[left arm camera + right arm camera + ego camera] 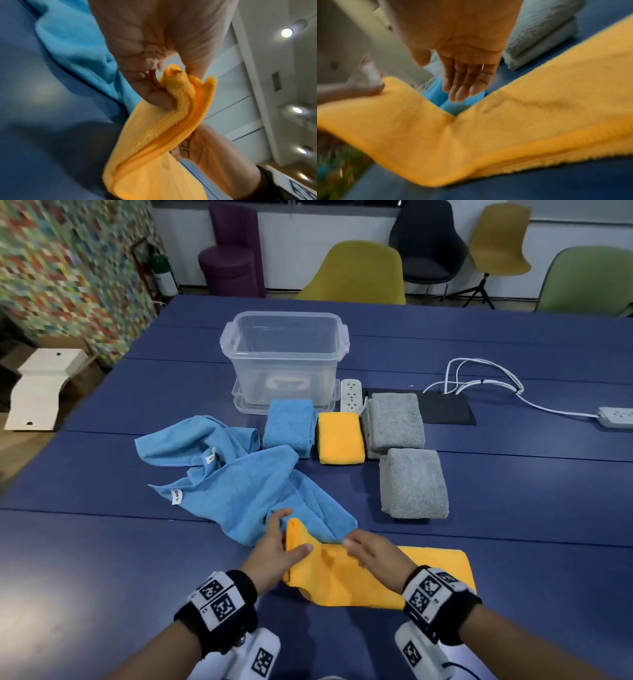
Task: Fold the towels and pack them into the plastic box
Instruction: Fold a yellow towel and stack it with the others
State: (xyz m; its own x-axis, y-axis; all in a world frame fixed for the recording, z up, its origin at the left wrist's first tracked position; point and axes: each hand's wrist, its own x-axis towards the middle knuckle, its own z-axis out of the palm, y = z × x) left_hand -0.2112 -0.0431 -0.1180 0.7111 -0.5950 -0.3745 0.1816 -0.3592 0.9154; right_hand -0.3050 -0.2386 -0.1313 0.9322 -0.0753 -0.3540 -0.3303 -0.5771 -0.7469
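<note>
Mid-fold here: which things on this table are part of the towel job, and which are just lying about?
Job:
- orange towel, end pinched by left hand; right hand flat over it
- loose blue towels
- folded blue towel, folded orange towel, two folded grey towels
- plastic box, with no towels in it

Lying about:
- power strips
- white cables
- black mat
- chairs

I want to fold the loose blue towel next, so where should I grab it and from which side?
Judging from the head view, pinch the loose blue towel at its tagged left corner, coming from the left. That corner lies flat and free on the table, while the near end lies beside the orange towel the left hand is folding.
</note>
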